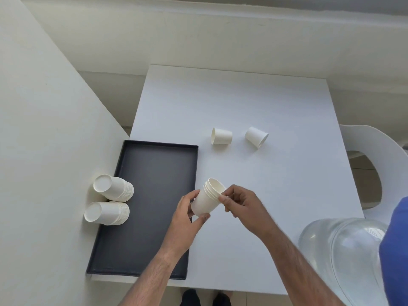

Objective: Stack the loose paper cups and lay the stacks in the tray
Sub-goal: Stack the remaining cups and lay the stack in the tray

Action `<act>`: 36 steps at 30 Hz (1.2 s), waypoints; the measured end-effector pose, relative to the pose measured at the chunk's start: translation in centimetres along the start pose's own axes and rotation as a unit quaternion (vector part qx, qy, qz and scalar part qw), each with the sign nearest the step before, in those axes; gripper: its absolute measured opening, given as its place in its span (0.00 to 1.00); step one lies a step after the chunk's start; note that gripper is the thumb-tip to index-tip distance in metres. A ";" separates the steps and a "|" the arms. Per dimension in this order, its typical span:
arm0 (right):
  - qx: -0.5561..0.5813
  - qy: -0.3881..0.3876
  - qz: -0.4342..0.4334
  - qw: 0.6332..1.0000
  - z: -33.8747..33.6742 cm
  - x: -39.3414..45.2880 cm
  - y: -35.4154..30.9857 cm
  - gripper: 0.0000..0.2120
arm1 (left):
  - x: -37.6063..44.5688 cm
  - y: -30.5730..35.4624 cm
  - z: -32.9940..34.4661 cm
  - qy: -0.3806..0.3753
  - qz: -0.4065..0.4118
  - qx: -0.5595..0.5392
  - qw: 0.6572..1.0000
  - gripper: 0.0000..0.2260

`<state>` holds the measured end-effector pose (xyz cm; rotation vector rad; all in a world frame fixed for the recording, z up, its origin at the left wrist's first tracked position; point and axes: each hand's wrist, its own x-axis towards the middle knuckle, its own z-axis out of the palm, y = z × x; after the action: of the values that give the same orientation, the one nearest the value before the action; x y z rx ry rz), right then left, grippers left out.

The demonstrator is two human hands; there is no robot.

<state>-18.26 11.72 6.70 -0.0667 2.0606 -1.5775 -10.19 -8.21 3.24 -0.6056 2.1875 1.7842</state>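
Observation:
My left hand (pixel 187 214) grips a short stack of white paper cups (pixel 207 199), tilted with its mouth up and away, just right of the black tray (pixel 154 171). My right hand (pixel 239 202) pinches the stack's rim at the right. Two finished stacks lie on their sides at the tray's left edge, the far stack (pixel 113 190) and the near stack (pixel 107 213), their bases pointing left. Two loose cups lie on their sides farther back on the table: a left cup (pixel 221 136) and a right cup (pixel 256 137).
The white table (pixel 254 102) stands against a white wall on the left. A white plastic chair (pixel 379 160) is at the right, and a large clear water jug (pixel 340 250) sits at the near right. A blue sleeve (pixel 395 250) shows at the right edge.

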 end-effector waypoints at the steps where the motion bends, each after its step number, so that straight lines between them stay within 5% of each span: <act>1: -0.003 -0.006 0.004 1.000 0.1 -0.1 0.1 0.08 | -0.1 -0.1 0.0 -0.001 0.001 0.000 1.000 0.31; 7: -0.018 -0.058 0.020 0.998 -0.6 0.5 0.0 0.09 | -0.5 -0.8 0.2 -0.005 -0.014 -0.009 1.000 0.30; 11: -0.011 0.023 0.021 0.999 -2.2 3.8 -0.4 0.09 | -0.3 -1.0 0.2 -0.002 -0.031 -0.030 0.999 0.30; 14: -0.140 0.067 0.000 0.988 -3.3 7.9 -0.5 0.06 | -0.1 -1.1 -0.1 0.000 -0.035 -0.042 0.998 0.30; 19: -0.421 0.030 -0.033 0.906 -4.2 15.4 -1.5 0.23 | 0.3 -1.5 -0.7 0.013 -0.031 -0.068 0.997 0.27; 24: -0.589 -0.003 -0.042 0.807 -3.2 20.6 -2.3 0.29 | 0.2 -2.1 -1.4 0.024 -0.036 -0.079 0.996 0.27; 30: -0.691 -0.021 -0.014 0.722 -2.6 23.2 -3.0 0.22 | -0.1 -3.1 -2.3 0.037 -0.052 -0.079 0.995 0.27; 36: -0.706 0.007 -0.015 0.708 -3.0 23.9 -3.0 0.15 | -0.1 -3.5 -2.9 0.042 -0.060 -0.071 0.995 0.27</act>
<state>-40.85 4.97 0.80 -0.6143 2.7322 0.3458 -8.31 -11.60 0.89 -0.8405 2.0408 1.8935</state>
